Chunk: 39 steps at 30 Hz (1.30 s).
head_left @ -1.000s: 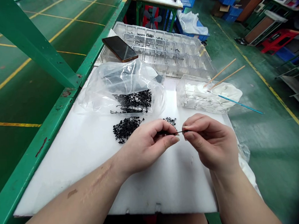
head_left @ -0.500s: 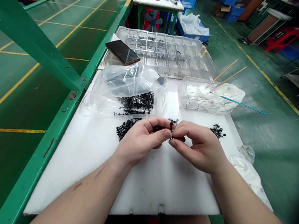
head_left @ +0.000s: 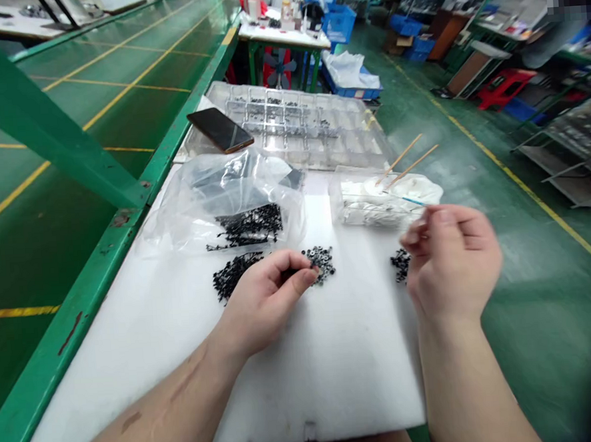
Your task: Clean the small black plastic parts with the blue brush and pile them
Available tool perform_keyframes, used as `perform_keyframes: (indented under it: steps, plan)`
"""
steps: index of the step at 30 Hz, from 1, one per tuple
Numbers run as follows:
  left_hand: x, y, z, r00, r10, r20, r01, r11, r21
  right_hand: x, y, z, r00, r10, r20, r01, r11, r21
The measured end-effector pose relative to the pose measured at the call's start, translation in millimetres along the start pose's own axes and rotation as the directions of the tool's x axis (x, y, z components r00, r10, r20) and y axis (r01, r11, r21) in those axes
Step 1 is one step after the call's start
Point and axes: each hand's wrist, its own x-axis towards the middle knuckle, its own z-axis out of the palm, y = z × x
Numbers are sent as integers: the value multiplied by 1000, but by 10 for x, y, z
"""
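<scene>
Two hands [head_left: 273, 296] [head_left: 452, 258]; two loose piles of black parts [head_left: 233, 274] [head_left: 400, 265], one pile of small rings [head_left: 321, 262], each too crowded to count; one phone [head_left: 220, 129], one plastic bag [head_left: 232, 175], one divided tray [head_left: 316, 154], one clear box [head_left: 336, 202], two wooden sticks [head_left: 402, 156] [head_left: 417, 163], one blue stick [head_left: 414, 201].

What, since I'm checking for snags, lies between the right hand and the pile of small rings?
The small black cluster lies on the white tabletop between the right hand and the small rings. The hand looks raised, so it could probably pass over. Nothing else visible intervenes.

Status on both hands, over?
Left hand: closed around dark parts, mostly hidden. Right hand: by blue stick, grip unclear. Right-side black pile partly behind it.
</scene>
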Motion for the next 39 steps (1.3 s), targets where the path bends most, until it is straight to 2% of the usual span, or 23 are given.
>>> perform_keyframes:
  steps: [1, 2, 3, 4, 5, 7, 11, 16, 19, 22, 25, 28, 32, 36, 39]
  plan:
    - [-10, -3, 1, 1000, 26, 0, -26, 998, 59, 114, 42, -103, 967, -15, -256, 34, 997, 70]
    - [-18, -7, 2, 999, 51, 2, -51, 992, 112, 226, 92, -212, 891, -3, -455, 65, 991, 121]
    - [-23, -11, 4, 997, 73, 2, -72, 985, 160, 328, 149, -321, 815, 65, -575, 39, 985, 165]
    - [-25, -14, 6, 996, 91, 4, -90, 976, 199, 415, 210, -422, 746, 165, -645, -31, 976, 214]
    - [-24, -15, 8, 994, 109, 5, -108, 968, 226, 484, 276, -505, 693, 281, -663, -127, 954, 271]
    - [-21, -14, 12, 990, 143, 0, -138, 957, 254, 568, 408, -605, 651, 431, -624, -263, 900, 348]
    - [-17, -12, 15, 985, 172, 1, -166, 950, 265, 613, 582, -586, 655, 583, -481, -410, 808, 423]
    - [-23, -33, 14, 984, 175, 19, -174, 946, 274, 646, 535, -509, 654, 635, -411, -444, 762, 471]
    - [-26, -37, 18, 979, 198, 41, -201, 939, 279, 644, 404, -488, 670, 610, -423, -386, 773, 502]
    - [-35, -25, 25, 974, 223, 39, -226, 938, 264, 588, 246, -432, 714, 561, -419, -313, 792, 525]
    - [-53, -8, 34, 972, 234, -3, -228, 951, 210, 469, 111, -305, 795, 516, -320, -278, 778, 563]
    - [-65, -2, 48, 972, 233, -38, -226, 964, 142, 320, 16, -144, 850, 495, -178, -313, 747, 587]
    - [-66, -13, 68, 961, 266, -79, -260, 962, 81, 165, -52, -13, 882, 469, -39, -367, 738, 567]
    - [-77, -10, 73, 952, 285, -113, -282, 958, 44, 81, -75, 6, 884, 468, 17, -406, 749, 524]
    - [-90, 8, 69, 948, 294, -119, -291, 956, 43, 44, -84, 20, 901, 430, 54, -397, 772, 497]
